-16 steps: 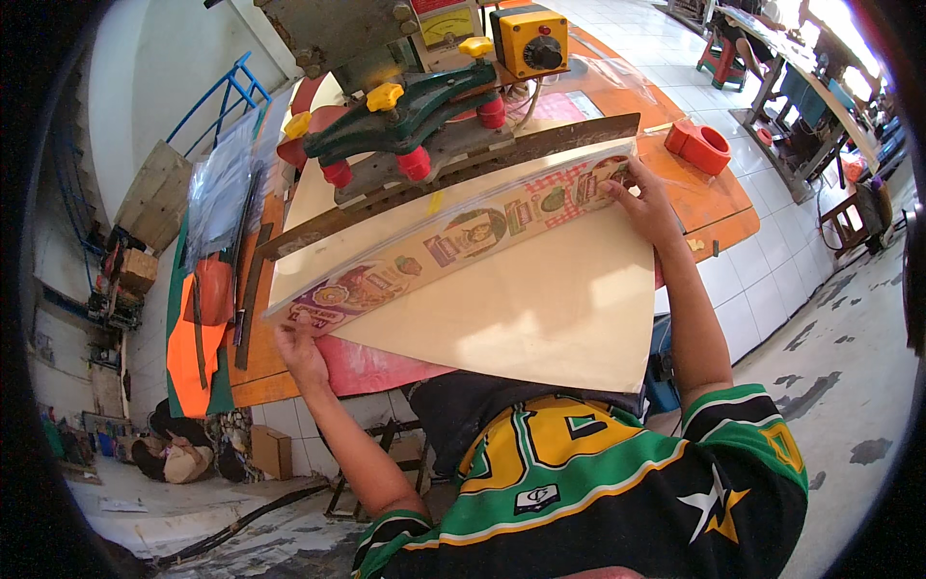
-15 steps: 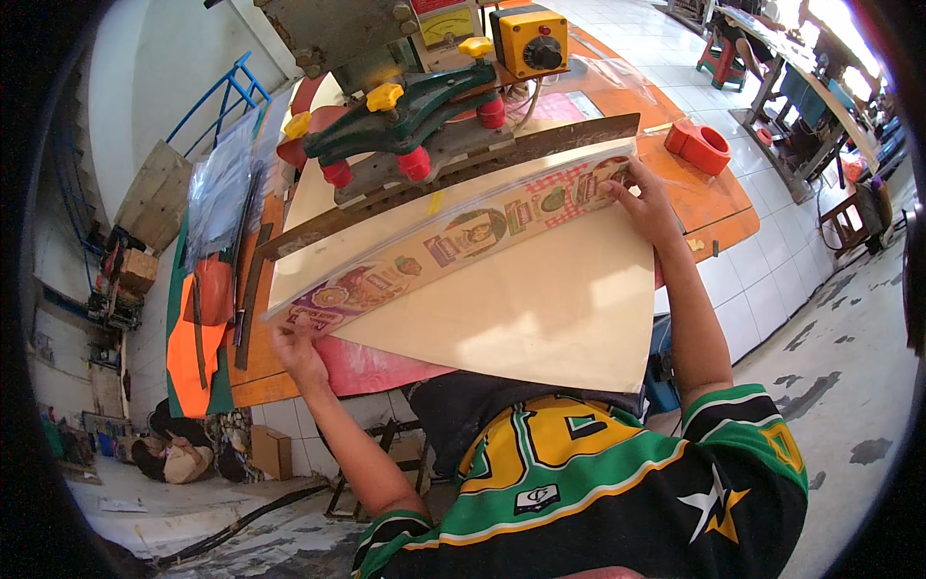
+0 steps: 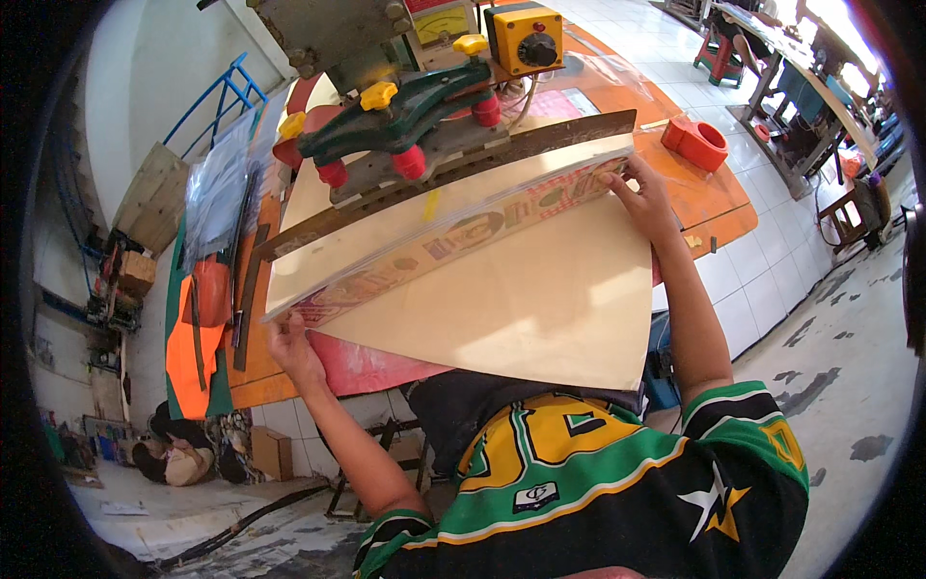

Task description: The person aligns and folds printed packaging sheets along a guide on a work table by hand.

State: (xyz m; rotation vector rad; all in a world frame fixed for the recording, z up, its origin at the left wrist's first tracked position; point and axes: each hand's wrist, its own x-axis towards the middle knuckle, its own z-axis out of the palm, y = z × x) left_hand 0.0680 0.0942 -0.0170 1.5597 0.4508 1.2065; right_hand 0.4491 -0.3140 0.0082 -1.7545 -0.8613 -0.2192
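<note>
Printed plastic strip point(image 3: 453, 236): laid along the cream board point(image 3: 521, 299), under the press bar point(image 3: 453, 164), apparently not yet sealed. Left hand point(image 3: 294, 349) pinches its near end; right hand point(image 3: 644, 193) fingers press the far end

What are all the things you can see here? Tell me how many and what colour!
Printed strip: one, many colours, lying across the pale board under the machine's bar.
Pale board: one, cream, on the table in front of the person.
Machine: one, grey and green, with yellow and red knobs, at the back of the table.
Control box: one, yellow with a black dial, on the machine.
Table: one, orange top.
Round holder: one, red, at the right on the table.
Clear bags: a bundle, see-through, at the left.
Left hand: one, holding the strip's left end.
Right hand: one, fingers on the strip's right end.
</note>
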